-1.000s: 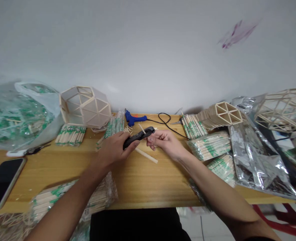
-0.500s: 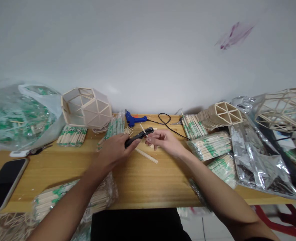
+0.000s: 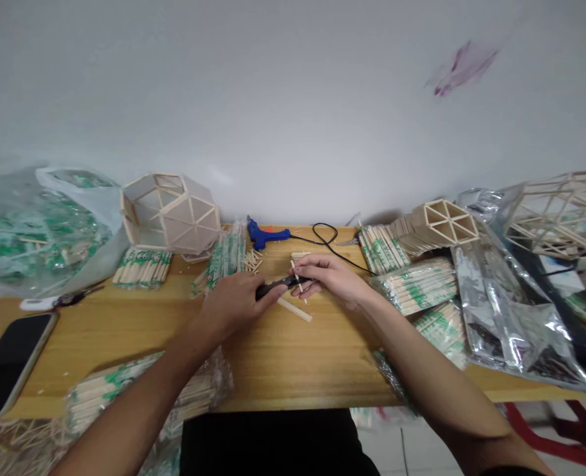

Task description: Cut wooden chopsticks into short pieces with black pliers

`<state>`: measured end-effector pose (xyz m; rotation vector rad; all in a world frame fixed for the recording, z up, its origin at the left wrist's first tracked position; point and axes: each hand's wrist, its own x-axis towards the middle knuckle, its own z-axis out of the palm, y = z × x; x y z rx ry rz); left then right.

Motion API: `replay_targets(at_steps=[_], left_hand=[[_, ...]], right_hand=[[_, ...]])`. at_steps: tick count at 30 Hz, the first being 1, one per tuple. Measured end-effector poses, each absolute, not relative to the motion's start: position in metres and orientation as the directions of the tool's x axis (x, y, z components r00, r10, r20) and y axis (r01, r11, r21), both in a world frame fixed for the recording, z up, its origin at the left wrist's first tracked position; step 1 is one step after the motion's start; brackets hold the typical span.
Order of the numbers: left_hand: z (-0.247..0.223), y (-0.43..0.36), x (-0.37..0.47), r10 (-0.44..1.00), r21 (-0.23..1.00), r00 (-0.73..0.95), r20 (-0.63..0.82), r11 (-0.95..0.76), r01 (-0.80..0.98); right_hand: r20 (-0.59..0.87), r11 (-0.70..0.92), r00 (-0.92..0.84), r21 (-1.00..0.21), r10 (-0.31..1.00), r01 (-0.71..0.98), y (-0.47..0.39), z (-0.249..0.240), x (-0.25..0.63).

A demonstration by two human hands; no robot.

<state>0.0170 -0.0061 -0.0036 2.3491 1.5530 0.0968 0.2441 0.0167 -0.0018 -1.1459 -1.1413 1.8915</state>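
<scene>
My left hand (image 3: 241, 296) is closed around a long black hand tool (image 3: 273, 287); its exact kind is hard to make out. The tool's far end reaches to my right hand (image 3: 329, 276), which pinches a thin wooden stick (image 3: 296, 276). The stick slants across that end of the tool; whether the tool grips it I cannot tell. Just below the hands, a pale strip (image 3: 295, 309), maybe a stick or glue stick, lies on the wooden table (image 3: 293, 370). Several short cut stick pieces (image 3: 252, 260) are heaped beyond my left hand.
A blue glue gun (image 3: 266, 235) with a black cord rests near the wall. Lattice stick frames (image 3: 191, 215) stand at left and right. Packs of wooden sticks (image 3: 417, 285), a silver bag (image 3: 516, 317), a phone (image 3: 12, 363) and a plastic bag (image 3: 45, 225) surround the work area.
The black tool has tipped lower and shifted a little to the right with my left hand. My right hand has turned, and the stick now stands more steeply across the tool's end.
</scene>
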Motion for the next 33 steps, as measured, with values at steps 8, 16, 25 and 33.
replay_targets(at_steps=[8,16,25,33], left_hand=[[-0.003,-0.006,0.018,0.915,0.203,0.384,-0.125,-0.355,0.912],[-0.005,0.007,0.009,0.981,0.226,0.153,-0.120,-0.123,0.966],[-0.006,0.007,0.002,0.992,0.777,0.116,-0.049,-0.035,0.629],[-0.003,-0.001,0.008,0.961,0.862,0.246,-0.124,-0.019,0.506]], right_hand=[[-0.372,-0.429,-0.381,-0.901,0.846,-0.072,0.015,0.003,0.243],[-0.252,-0.306,-0.251,-0.930,0.935,-0.203,0.016,-0.002,0.244],[-0.293,-0.368,-0.483,-0.928,0.825,-0.065,0.003,-0.005,0.230],[-0.352,-0.416,-0.527,-0.910,0.774,-0.003,-0.002,-0.009,0.221]])
